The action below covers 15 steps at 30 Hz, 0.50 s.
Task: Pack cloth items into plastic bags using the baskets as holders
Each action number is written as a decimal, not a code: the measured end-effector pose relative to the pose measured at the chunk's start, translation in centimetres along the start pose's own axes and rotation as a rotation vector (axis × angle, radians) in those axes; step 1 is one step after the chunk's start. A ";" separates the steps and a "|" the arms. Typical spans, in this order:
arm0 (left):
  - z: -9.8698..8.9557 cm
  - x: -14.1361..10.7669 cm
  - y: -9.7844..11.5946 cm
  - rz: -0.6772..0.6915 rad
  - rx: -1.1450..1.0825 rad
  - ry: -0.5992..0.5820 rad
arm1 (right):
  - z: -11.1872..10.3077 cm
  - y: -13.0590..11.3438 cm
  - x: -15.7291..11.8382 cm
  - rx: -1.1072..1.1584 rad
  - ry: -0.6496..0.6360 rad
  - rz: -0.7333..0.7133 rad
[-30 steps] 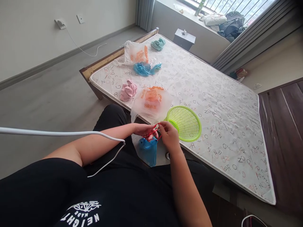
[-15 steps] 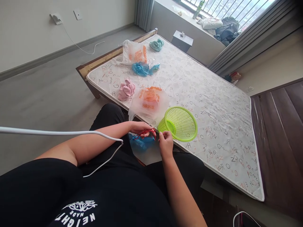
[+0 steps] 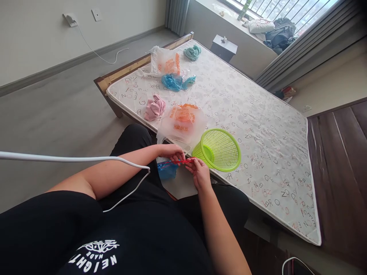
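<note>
A thin red string runs between my hands, over the near edge of the bed. My left hand is closed on it with the fingers bent downward. My right hand pinches the string's other part between thumb and fingers. Under my left hand hangs a blue plastic bag, partly hidden by the hand; whether the string is joined to it I cannot tell. Just beyond my right hand a green mesh basket lies tilted on the mattress, its mouth toward the right.
On the mattress are a pink cloth, white plastic bags with orange print, a crumpled blue bag and a teal cloth. A white cable crosses in front of my left arm. A small bedside table stands behind.
My hands have come closer together, and the red string is now stretched straighter between them. My right hand has turned, its fingers now reaching toward the left hand.
</note>
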State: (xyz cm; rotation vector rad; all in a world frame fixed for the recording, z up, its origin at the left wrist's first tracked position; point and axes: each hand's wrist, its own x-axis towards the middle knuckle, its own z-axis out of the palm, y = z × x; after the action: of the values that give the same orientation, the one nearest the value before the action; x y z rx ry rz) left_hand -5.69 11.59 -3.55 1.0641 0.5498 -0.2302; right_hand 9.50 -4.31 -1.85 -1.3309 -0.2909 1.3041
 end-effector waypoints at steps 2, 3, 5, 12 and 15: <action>-0.5 -0.1 0.3 0.002 -0.030 0.072 | -0.8 -0.4 0.0 -0.021 0.023 -0.041; -0.7 -0.2 0.4 0.002 -0.031 0.059 | -1.0 -0.5 0.1 -0.022 0.033 -0.053; -0.9 -0.5 0.4 0.023 0.007 0.004 | -1.1 -0.4 0.3 -0.025 0.051 -0.059; -1.1 -0.2 -0.7 0.117 0.210 0.137 | -0.6 0.2 1.1 -0.148 0.109 -0.135; -1.6 0.2 -0.6 0.121 0.148 0.290 | -0.7 0.0 1.0 -0.185 0.136 -0.164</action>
State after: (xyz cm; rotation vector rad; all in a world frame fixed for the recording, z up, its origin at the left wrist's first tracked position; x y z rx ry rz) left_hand -6.28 12.77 -4.67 1.2799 0.7337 -0.0092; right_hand 10.44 -3.89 -2.58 -1.5113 -0.4247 1.0638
